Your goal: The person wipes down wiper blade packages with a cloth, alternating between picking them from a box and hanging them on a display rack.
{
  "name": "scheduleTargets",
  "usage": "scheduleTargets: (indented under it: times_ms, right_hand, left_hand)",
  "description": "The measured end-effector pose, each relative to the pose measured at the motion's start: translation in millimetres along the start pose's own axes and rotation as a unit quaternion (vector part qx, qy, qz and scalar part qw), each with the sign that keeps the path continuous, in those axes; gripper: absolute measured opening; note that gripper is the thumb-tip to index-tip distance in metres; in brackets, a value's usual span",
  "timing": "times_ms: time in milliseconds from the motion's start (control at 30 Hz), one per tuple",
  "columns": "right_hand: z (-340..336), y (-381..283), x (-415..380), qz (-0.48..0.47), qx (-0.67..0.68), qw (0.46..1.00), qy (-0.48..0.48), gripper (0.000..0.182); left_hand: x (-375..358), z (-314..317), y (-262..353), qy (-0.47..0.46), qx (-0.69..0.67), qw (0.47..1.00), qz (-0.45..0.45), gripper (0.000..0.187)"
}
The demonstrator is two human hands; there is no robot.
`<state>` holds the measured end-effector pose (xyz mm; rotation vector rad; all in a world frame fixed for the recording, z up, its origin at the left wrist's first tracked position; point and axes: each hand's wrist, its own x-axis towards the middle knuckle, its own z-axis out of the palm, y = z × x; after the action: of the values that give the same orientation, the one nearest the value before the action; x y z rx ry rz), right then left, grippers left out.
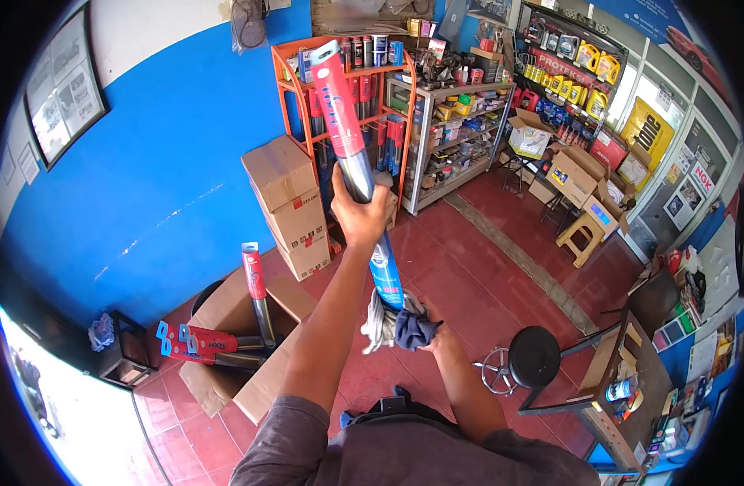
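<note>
My left hand is wrapped round the middle of a long packaged tube, held up at a tilt. Its upper part has a red label with a light blue hang tab; bare silver-grey shows below that, and the lower part is blue. At the tube's bottom end my right hand grips a bunched grey and navy cloth, which lies around that end. Most of the right hand's fingers are hidden by the cloth. Similar red-labelled tubes lie in an open cardboard box on the floor, lower left.
Stacked cardboard boxes stand by an orange rack holding more tubes. Beside it is a glass display case. A black round stool and a wooden desk stand at right. Red tiles cover the floor.
</note>
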<state>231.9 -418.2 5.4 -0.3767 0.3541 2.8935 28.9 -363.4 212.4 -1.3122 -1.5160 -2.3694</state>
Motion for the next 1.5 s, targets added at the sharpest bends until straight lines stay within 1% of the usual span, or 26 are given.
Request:
scheduleTargets:
  times_ms: [33,100,167,200,233,300,333,367,400,433,500,567,600,633,667,700,800,833,900,967,1100,1167,1233,1300,1433,1500]
  right_hand:
    - [-3,2,-2,-0.092,-0.035,0.994,0.043,0.057]
    - [-15,5,-8,-0.050,0.008,0.999,-0.010,0.056]
    - [-33,-2,-4,-0.128,-0.035,0.990,-0.053,0.052]
    - [-22,8,-14,-0.032,-0.006,0.990,-0.134,0.044]
    - [-36,-5,-15,-0.032,-0.008,0.990,-0.134,0.044]
    - [-70,-27,-15,-0.190,-0.251,0.949,0.002,0.043]
    - [-12,13,-36,-0.185,-0.249,0.947,0.081,0.042]
    - [-38,-4,-39,-0.188,-0.248,0.947,0.079,0.042]
    - [-76,-31,-41,-0.139,-0.316,0.929,0.137,0.041]
    - [-96,-48,-40,-0.088,-0.380,0.900,0.194,0.040]
    - [-74,-47,-48,-0.085,-0.517,0.780,0.341,0.036]
    - [-88,-91,-43,-0.049,-0.537,0.752,0.379,0.035]
    - [-61,-97,-41,-0.055,-0.587,0.724,0.357,0.038]
    - [-55,-110,-28,-0.211,-0.709,0.603,0.298,0.046]
    - [1,-100,-31,-0.169,-0.688,0.606,0.362,0.064]
    - [38,-95,-28,-0.277,-0.723,0.574,0.266,0.074]
    - [121,-122,-15,-0.343,-0.786,0.480,0.184,0.057]
    - [136,-137,-7,-0.357,-0.732,0.562,0.147,0.047]
    - [165,-159,-9,-0.389,-0.746,0.495,0.217,0.032]
    - [176,-191,-12,-0.365,-0.799,0.397,0.265,0.030]
    - [178,-242,-18,-0.370,-0.816,0.389,0.212,0.032]
    - [180,-261,-16,-0.362,-0.804,0.434,0.183,0.034]
    - [187,-279,-10,-0.373,-0.803,0.434,0.166,0.037]
    - [197,-302,3,-0.352,-0.837,0.370,0.199,0.041]
    - [210,-363,41,-0.354,-0.839,0.365,0.192,0.042]
    - [214,-405,74,-0.371,-0.851,0.327,0.175,0.040]
  left_hand:
    - [1,0,0,-0.001,-0.001,1.000,0.000,0.074]
    - [2,-3,-1,-0.010,-0.024,0.997,-0.067,0.075]
    - [2,1,-11,0.008,-0.009,0.999,-0.039,0.076]
    - [2,3,-15,0.022,0.004,1.000,-0.010,0.077]
    - [3,2,-16,0.024,0.004,1.000,-0.009,0.077]
    - [1,-1,-17,0.008,-0.001,0.998,-0.067,0.073]
    - [-1,-3,-20,0.002,-0.007,0.998,-0.068,0.070]
    - [0,-5,-22,-0.002,-0.013,0.998,-0.069,0.067]
    - [-1,-10,-18,-0.015,-0.019,0.996,-0.088,0.061]
    - [2,-12,-24,-0.015,-0.004,0.998,-0.063,0.063]
    - [4,-13,-34,-0.006,0.095,0.995,-0.003,0.067]
    - [-2,-7,-45,-0.021,0.125,0.990,-0.059,0.063]
    - [-4,-2,-51,-0.035,0.153,0.981,-0.113,0.061]
    - [-6,4,-61,-0.037,0.152,0.981,-0.110,0.061]
    - [-11,10,-72,-0.081,0.173,0.972,-0.140,0.056]
    - [-16,17,-76,-0.123,0.193,0.959,-0.169,0.053]
    - [-34,44,-99,-0.188,0.183,0.948,-0.182,0.048]
    - [-39,57,-122,-0.227,0.163,0.943,-0.180,0.049]
    - [-49,79,-147,-0.250,0.161,0.942,-0.153,0.049]
    - [-46,96,-136,-0.337,0.148,0.897,-0.244,0.052]
    - [-39,127,-189,-0.280,0.138,0.931,-0.188,0.051]
    - [-32,137,-209,-0.274,0.140,0.930,-0.199,0.050]
    - [-22,150,-210,-0.270,0.141,0.930,-0.207,0.049]
    - [-11,158,-223,-0.299,0.193,0.914,-0.196,0.040]
    - [13,182,-279,-0.286,0.150,0.923,-0.208,0.053]
    - [32,198,-310,-0.295,0.132,0.915,-0.241,0.055]
